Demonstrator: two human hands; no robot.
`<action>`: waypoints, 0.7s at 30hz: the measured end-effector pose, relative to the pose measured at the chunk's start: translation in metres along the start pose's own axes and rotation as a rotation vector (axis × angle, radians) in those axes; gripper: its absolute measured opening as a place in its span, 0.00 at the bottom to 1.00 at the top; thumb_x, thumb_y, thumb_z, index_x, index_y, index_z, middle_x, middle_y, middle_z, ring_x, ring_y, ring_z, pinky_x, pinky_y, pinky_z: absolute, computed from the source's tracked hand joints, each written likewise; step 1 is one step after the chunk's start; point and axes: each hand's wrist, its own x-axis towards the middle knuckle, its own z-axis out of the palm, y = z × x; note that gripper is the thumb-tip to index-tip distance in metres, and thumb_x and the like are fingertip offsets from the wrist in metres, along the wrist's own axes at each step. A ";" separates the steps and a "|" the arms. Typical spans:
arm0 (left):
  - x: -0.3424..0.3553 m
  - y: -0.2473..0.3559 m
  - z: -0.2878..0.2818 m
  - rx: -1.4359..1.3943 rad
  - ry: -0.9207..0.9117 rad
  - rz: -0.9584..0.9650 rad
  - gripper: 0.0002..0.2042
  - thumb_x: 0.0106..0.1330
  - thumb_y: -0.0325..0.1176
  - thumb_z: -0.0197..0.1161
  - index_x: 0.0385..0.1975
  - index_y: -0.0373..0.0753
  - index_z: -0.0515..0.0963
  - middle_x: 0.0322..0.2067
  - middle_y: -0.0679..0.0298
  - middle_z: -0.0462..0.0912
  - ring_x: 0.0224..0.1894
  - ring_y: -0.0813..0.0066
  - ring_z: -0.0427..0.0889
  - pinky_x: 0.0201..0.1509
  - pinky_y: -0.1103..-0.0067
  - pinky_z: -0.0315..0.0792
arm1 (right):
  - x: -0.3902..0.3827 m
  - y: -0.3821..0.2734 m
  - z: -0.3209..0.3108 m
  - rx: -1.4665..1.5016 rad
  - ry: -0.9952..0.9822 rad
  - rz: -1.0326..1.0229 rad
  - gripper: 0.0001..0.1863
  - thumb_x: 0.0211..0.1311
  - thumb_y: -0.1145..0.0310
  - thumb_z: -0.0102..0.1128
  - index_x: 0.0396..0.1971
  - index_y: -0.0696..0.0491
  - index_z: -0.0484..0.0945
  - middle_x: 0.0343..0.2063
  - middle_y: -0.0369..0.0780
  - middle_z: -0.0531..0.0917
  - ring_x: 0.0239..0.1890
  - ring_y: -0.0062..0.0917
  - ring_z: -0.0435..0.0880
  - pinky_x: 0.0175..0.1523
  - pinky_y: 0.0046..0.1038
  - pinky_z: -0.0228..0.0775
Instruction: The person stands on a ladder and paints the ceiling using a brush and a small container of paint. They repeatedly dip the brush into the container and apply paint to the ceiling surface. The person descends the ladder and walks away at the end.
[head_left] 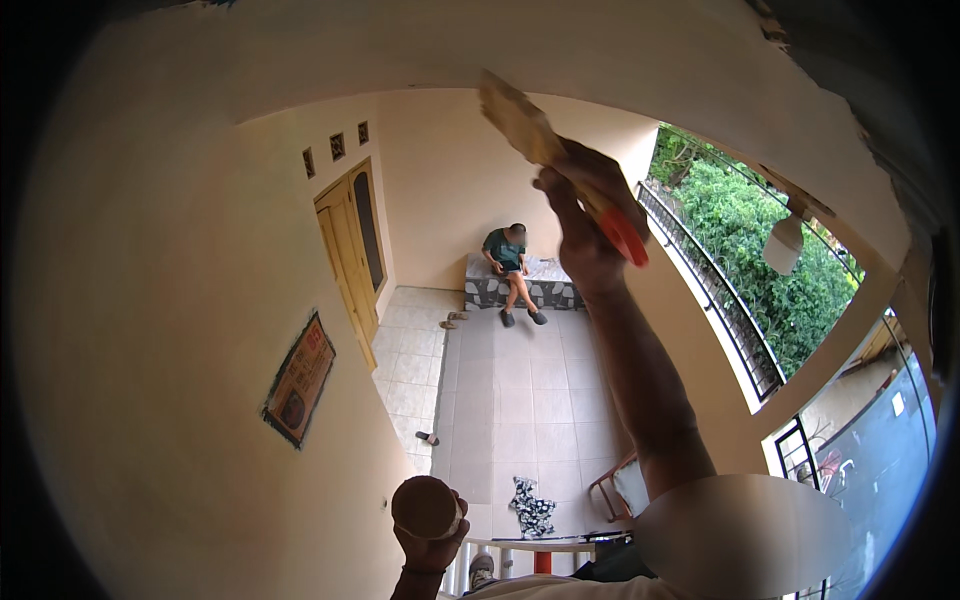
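Note:
My right hand [595,215] is raised high on an outstretched arm and closed round a paintbrush [525,125]. The brush has a pale tan head and a red handle end [625,238]. Its tip points up and left, close to the lower edge of the cream overhead beam [400,45]; whether it touches is hard to tell. Low in front of me, my left hand [435,545] grips a small round tub [425,507] with a brown top face and a pale side. Whether that face is its contents or a lid cannot be made out.
Far below, a person [507,255] sits on a stone-patterned bench [485,292]. White rails [505,560] and my shoe [482,568] show beneath me. A patterned cloth [533,507] lies on the tiles beside a red-framed chair [612,490]. A plaque [300,380] hangs left; a railing [710,290] runs right.

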 end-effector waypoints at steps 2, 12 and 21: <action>0.004 -0.001 0.001 -0.026 0.016 -0.012 0.30 0.65 0.59 0.58 0.60 0.46 0.74 0.54 0.53 0.78 0.58 0.52 0.74 0.51 0.60 0.77 | 0.016 0.012 0.015 0.058 0.044 0.012 0.10 0.57 0.80 0.70 0.39 0.55 0.82 0.40 0.41 0.87 0.38 0.23 0.88 0.43 0.23 0.80; 0.005 -0.012 0.003 -0.025 0.018 -0.041 0.28 0.64 0.60 0.56 0.57 0.46 0.76 0.53 0.53 0.78 0.57 0.53 0.75 0.50 0.61 0.76 | 0.040 0.016 -0.123 -0.303 0.326 -0.088 0.09 0.59 0.83 0.67 0.40 0.60 0.80 0.39 0.40 0.86 0.36 0.22 0.86 0.37 0.24 0.84; 0.012 -0.013 0.015 0.002 0.084 -0.035 0.29 0.63 0.61 0.56 0.57 0.47 0.76 0.51 0.55 0.80 0.55 0.54 0.76 0.46 0.64 0.74 | 0.035 0.002 0.014 -0.749 -0.141 -0.499 0.14 0.46 0.75 0.68 0.36 0.48 0.82 0.35 0.36 0.80 0.32 0.28 0.81 0.30 0.29 0.77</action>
